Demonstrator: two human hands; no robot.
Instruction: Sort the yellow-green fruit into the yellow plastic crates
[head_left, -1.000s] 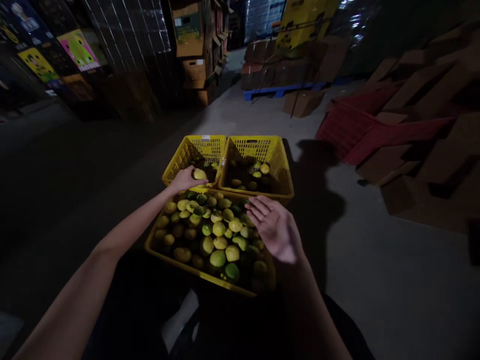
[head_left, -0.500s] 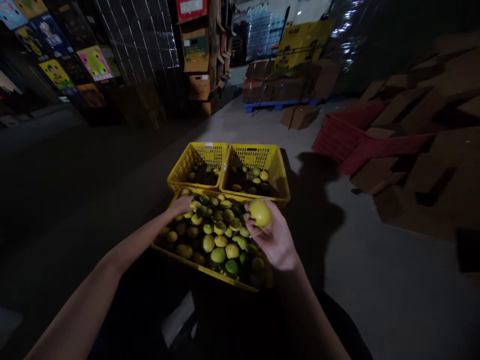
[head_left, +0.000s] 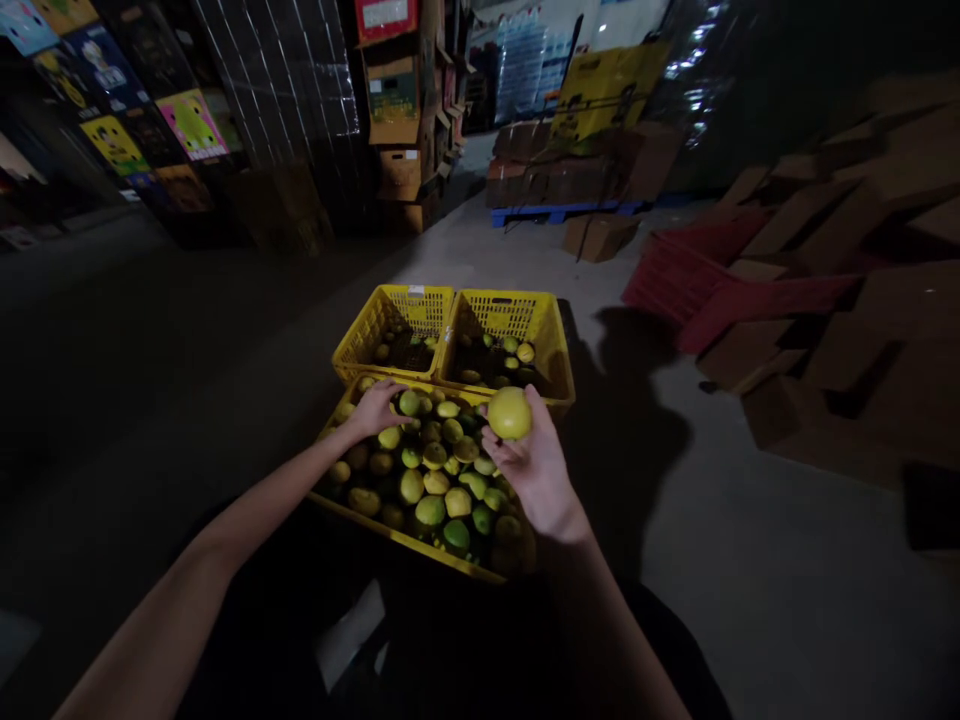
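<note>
My right hand (head_left: 536, 465) holds a large yellow-green fruit (head_left: 509, 413) in its fingers, raised over the right side of a yellow crate (head_left: 409, 537). That crate is full of yellow and green fruits. Over its back left part, my left hand (head_left: 377, 410) curves its thumb and fingers around a small green fruit (head_left: 409, 403), which shows between them. Just behind stand two more yellow crates side by side, the left one (head_left: 360, 330) and the right one (head_left: 559, 355), each with several fruits at the bottom.
Cardboard boxes and a red crate (head_left: 675, 280) are heaped at the right. Stacked cartons (head_left: 394, 100) stand at the back. A blue pallet (head_left: 555, 213) carries boxes, with a small carton (head_left: 600, 237) on the floor before it.
My left hand has shifted right and its fingers have come around a green fruit. My right hand has moved slightly left and up with its fruit.
</note>
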